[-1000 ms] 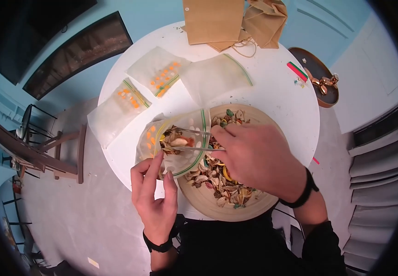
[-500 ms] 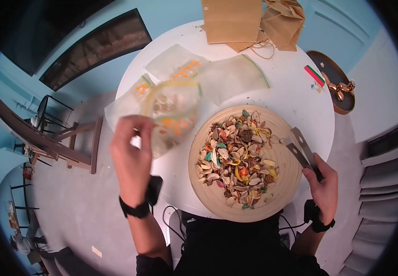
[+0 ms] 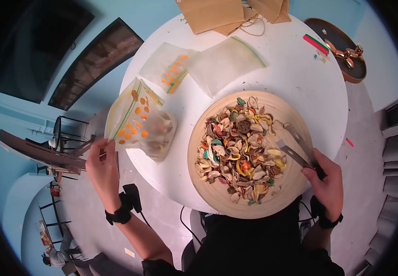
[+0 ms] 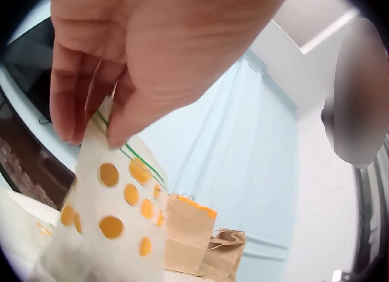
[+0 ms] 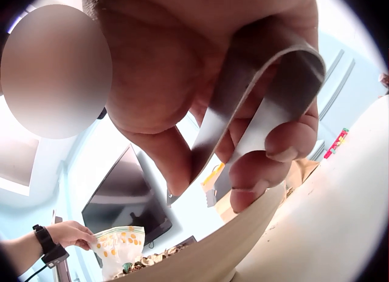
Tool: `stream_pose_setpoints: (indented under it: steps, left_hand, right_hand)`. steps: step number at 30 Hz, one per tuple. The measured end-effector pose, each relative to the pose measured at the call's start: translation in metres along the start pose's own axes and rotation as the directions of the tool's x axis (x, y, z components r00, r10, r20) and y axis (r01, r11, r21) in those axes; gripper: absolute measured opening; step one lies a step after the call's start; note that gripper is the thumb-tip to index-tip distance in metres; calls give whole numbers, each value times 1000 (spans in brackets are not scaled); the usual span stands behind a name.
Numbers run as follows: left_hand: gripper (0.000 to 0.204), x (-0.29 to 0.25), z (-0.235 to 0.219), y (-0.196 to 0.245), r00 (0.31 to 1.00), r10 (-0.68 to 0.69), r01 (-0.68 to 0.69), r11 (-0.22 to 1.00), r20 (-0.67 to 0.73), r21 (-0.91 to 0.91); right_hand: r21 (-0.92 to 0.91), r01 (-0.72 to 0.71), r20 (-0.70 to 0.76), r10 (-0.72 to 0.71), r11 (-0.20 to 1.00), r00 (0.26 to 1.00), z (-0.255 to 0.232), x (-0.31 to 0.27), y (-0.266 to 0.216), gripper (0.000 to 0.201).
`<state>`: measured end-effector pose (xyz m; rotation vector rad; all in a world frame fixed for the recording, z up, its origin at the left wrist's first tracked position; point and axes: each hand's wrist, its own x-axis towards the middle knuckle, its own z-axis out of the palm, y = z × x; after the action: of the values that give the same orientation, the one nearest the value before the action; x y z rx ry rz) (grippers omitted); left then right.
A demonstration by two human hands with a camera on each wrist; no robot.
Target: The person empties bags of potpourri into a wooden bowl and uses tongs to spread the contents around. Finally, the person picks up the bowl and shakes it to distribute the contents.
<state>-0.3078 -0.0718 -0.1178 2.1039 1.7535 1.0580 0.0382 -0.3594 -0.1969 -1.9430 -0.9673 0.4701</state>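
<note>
"Swung leftward, clear of the plate (image 3: 215, 197), over the past half second: one dotted plastic bag (image 3: 150, 123). What has hold of it?"

"Just the left hand (image 3: 101, 161), thumb and fingers pinching the upper edge near the green zip. The bag leans over the left side of the bench (image 3: 323, 96); whether its bottom rests there, I cannot tell."

"Heavy?"

"Light, I would judge, though something shows dimly through its lower part. Soft, slick plastic should sag and may slip; the stiffer zip edge looks the better place to pinch, with support beneath as it fills."

"And at center?"

"Dried petals (image 3: 242, 154) heaped on the plate, apparently feather-light and brittle. They would want a gentle squeeze from beneath a small clump."

"Far right?"

"Metal tongs (image 3: 304, 146), their tips apart above the plate's right side, in the right hand (image 3: 325, 179), fingers wrapped near the looped end. Thin and springy, probably; holding midway along both arms should give finer control than the loop."
</note>
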Motion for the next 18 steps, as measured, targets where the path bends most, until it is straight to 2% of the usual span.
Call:
stream_pose_setpoints:
  steps: [2, 4, 6, 8, 10, 11, 13, 14, 16, 17, 18]
  left_hand:
    - [18, 4, -3, 4, 996, 70, -72, 996, 50, 43]
    - [22, 5, -3, 20, 989, 58, -64, 997, 137, 43]
    - [29, 6, 6, 35, 959, 222, -258, 942, 178, 213]
    - [31, 8, 15, 46, 953, 241, -278, 939, 185, 204]
    - [26, 12, 20, 57, 894, 389, -442, 849, 222, 288]
    - [26, 18, 21, 56, 893, 391, -443, 849, 222, 289]
    - [24, 35, 19, 47, 905, 190, -280, 940, 380, 196]
    - [24, 40, 16, 47, 903, 197, -287, 938, 382, 195]
    - [23, 51, 9, 49, 950, 85, -131, 982, 301, 137]
    - [24, 51, 2, 45, 953, 194, -209, 977, 232, 44]
    - [25, 51, -9, 47, 964, 195, -207, 977, 183, 53]
  right_hand:
    - [28, -6, -12, 6, 1000, 1000, 2, -1, 2, 47]
    - [-11, 39, 37, -38, 999, 999, -1, 0, 1, 49]
    - [-30, 29, 55, -27, 999, 998, 0, 1, -2, 50]
    - [4, 38, 68, -38, 999, 997, 0, 1, -2, 49]
    - [16, 34, 73, -35, 999, 997, -2, 0, -1, 49]
    - [30, 32, 76, -34, 999, 997, -2, 0, 0, 48]
    - [49, 35, 67, -38, 998, 997, -1, -1, 1, 48]
    - [67, 34, 58, -37, 997, 998, -1, -3, 1, 48]
    - [65, 28, 65, -33, 998, 997, -2, -3, 0, 48]
    - [61, 26, 78, -31, 998, 996, -3, -3, 0, 47]
    - [63, 21, 74, -26, 998, 997, -5, -3, -1, 47]
